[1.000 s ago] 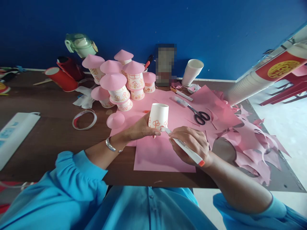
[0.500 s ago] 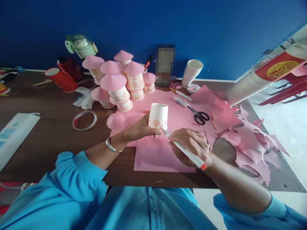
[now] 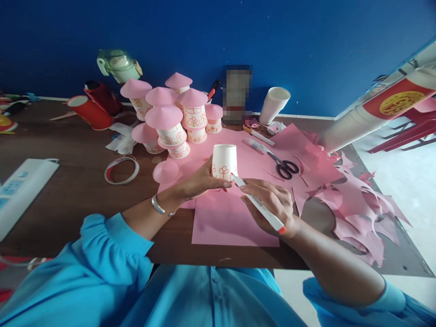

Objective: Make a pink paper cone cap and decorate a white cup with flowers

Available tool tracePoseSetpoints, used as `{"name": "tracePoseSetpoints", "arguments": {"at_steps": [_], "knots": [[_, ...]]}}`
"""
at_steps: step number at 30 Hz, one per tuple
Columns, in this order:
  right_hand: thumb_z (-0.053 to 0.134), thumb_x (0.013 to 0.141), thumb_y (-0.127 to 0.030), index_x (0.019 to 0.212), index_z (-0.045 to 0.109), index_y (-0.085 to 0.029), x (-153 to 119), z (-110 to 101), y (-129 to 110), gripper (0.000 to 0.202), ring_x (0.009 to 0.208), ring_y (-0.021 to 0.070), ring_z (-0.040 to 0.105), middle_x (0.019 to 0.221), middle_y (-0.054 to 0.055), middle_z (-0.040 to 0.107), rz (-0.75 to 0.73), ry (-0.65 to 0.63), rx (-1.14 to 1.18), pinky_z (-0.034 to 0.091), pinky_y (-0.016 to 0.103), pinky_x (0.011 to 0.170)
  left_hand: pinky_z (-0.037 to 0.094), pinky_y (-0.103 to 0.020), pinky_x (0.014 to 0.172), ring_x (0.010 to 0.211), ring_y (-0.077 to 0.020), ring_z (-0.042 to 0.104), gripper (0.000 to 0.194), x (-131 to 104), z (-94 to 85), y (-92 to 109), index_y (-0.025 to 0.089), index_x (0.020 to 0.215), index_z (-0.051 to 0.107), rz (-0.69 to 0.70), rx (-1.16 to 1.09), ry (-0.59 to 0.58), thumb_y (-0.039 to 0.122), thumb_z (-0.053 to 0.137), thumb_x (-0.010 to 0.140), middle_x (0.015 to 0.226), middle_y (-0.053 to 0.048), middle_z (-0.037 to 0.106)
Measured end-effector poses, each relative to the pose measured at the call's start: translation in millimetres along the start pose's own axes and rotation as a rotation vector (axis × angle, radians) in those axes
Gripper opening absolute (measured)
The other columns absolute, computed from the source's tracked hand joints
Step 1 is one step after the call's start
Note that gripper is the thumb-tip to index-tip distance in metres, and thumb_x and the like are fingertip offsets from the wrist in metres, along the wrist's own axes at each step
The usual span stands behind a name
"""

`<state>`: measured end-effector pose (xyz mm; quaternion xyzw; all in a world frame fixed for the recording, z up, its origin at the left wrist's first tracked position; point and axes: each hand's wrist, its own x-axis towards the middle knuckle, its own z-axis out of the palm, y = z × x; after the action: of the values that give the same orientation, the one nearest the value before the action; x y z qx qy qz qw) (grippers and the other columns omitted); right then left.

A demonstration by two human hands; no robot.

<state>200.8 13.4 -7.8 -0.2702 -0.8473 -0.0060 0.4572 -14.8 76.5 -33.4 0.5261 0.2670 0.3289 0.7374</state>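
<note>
My left hand point(image 3: 200, 181) is closed around a white paper cup point(image 3: 224, 156), held upside down above the pink paper. Orange-red flower outlines run along the cup's lower band, near its rim. In my right hand point(image 3: 270, 202) is a white marker point(image 3: 262, 211) with an orange end, its tip at the cup's right side by the drawings. Beyond my left hand stand several decorated cups point(image 3: 193, 120) with pink paper cone roofs. One loose pink cone point(image 3: 165, 171) lies nearer, beside my left wrist.
Black-handled scissors point(image 3: 286, 169) and an orange-white marker point(image 3: 260, 136) lie on pink sheets point(image 3: 235, 227). Pink scraps point(image 3: 357, 222) cover the right side. A tape roll point(image 3: 121, 170), red tubes point(image 3: 89, 112) and a white box point(image 3: 23, 190) are left. Stacked cups point(image 3: 274, 105) stand behind.
The marker's tip has moved slightly up along the cup's right side, and the cup has turned a little in my left hand. A new orange-red stroke shows near the tip.
</note>
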Motion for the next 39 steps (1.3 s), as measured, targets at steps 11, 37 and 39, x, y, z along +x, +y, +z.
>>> {"name": "tracePoseSetpoints", "arguments": {"at_steps": [11, 37, 39], "knots": [[0.062, 0.097, -0.01, 0.124, 0.06, -0.017, 5.8, -3.8, 0.7, 0.028, 0.09, 0.0209, 0.078, 0.098, 0.011, 0.077, -0.003, 0.035, -0.012, 0.067, 0.031, 0.073, 0.052, -0.035, 0.085, 0.095, -0.0194, 0.063, 0.045, -9.6, -1.2, 16.9, 0.019, 0.12, 0.064, -0.032, -0.012, -0.081, 0.033, 0.082, 0.081, 0.101, -0.006, 0.067], [0.065, 0.093, -0.01, 0.117, 0.063, -0.017, 1.8, -1.0, 1.1, 0.025, 0.077, 0.0179, 0.076, 0.09, 0.007, 0.076, -0.034, -0.035, 0.008, 0.065, 0.03, 0.07, 0.053, -0.034, 0.078, 0.095, -0.0214, 0.065, 0.073, -4.0, 0.7, 8.6, 0.021, 0.122, 0.051, -0.072, 0.178, 0.074, 0.038, 0.094, 0.066, 0.103, -0.004, 0.066], [0.065, 0.093, -0.01, 0.116, 0.063, -0.016, 1.2, -0.8, 1.5, 0.024, 0.079, 0.0181, 0.076, 0.09, 0.008, 0.075, -0.039, -0.036, 0.007, 0.066, 0.03, 0.071, 0.053, -0.033, 0.078, 0.094, -0.0207, 0.065, 0.072, -3.7, 0.9, 8.7, 0.021, 0.12, 0.051, -0.059, 0.172, 0.058, 0.038, 0.094, 0.066, 0.103, -0.004, 0.066]]}}
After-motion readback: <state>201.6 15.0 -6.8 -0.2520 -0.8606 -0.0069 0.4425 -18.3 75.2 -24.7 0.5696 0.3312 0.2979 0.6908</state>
